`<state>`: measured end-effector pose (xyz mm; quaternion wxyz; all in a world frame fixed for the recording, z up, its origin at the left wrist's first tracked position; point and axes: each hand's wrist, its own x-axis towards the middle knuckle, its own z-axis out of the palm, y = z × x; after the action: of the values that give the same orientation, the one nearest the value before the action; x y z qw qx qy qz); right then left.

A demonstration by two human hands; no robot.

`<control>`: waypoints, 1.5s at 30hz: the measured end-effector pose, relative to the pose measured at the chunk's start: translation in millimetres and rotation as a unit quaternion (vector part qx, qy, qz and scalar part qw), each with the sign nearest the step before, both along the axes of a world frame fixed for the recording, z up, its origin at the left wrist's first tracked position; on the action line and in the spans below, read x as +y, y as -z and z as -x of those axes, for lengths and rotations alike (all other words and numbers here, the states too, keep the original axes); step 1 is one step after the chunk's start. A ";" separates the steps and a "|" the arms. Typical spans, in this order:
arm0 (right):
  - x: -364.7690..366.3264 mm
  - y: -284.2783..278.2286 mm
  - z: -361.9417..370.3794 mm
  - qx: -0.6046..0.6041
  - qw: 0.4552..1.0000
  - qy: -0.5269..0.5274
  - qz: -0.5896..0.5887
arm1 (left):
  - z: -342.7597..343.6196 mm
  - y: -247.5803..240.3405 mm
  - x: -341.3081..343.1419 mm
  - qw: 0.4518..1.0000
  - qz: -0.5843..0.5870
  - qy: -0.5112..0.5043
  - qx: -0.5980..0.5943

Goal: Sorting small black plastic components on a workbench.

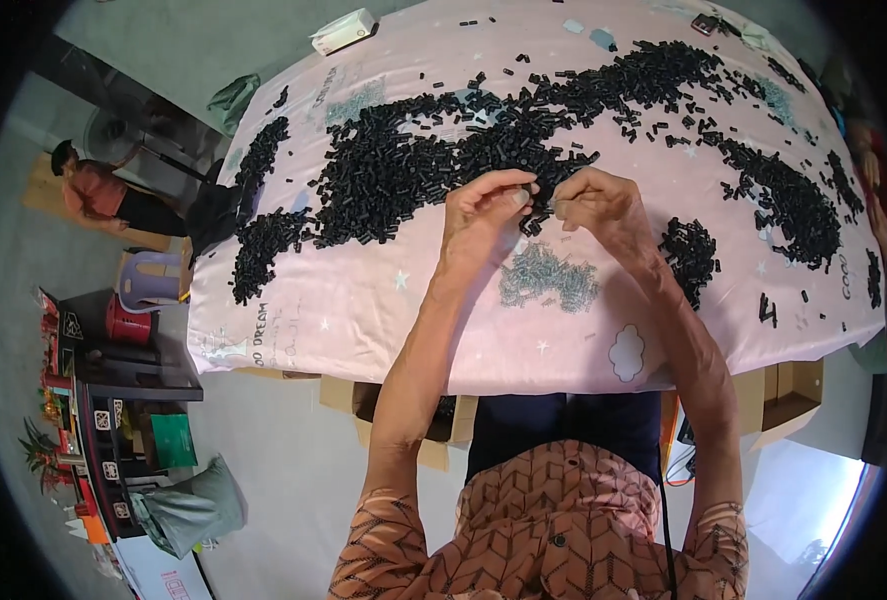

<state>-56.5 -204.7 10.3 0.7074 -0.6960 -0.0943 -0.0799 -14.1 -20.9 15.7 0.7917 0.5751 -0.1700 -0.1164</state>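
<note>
Both my hands are raised close together over the near edge of a large heap of small black cylindrical pieces (383, 170). My left hand (485, 212) is closed in a pinch, thumb against fingertips. Facing it, my right hand (603, 205) is closed too, its fingers bent in and pressed together. Whatever sits between the fingertips is too small to make out against the black pieces. Just below the hands, towards me, lies a loose pile of tiny clear-grey parts (548, 278) on the pink printed cloth (363, 320).
More black pieces form piles at the right (798, 205) and beside my right forearm (690, 255). A tissue pack (344, 32) lies at the far left edge. Open cardboard boxes (778, 395) stand under the table's near side. A person (103, 190) is at the left, near a purple chair (151, 280).
</note>
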 end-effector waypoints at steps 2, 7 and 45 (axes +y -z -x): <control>8.4 0.0 -2.9 -0.002 1.000 -0.013 -0.021 | -0.5 2.0 10.2 0.997 0.039 -0.001 0.069; 8.5 -6.2 0.5 -0.007 0.998 -0.008 -0.065 | -6.6 7.6 14.7 0.991 0.085 0.054 0.090; 5.5 -1.8 2.2 -0.061 0.998 -0.009 0.007 | 4.2 -1.8 4.8 0.998 -0.026 0.049 0.018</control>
<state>-58.7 -199.2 12.1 0.6960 -0.6940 -0.1443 -0.1151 -18.3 -16.1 17.5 0.7725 0.5845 -0.1808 -0.1700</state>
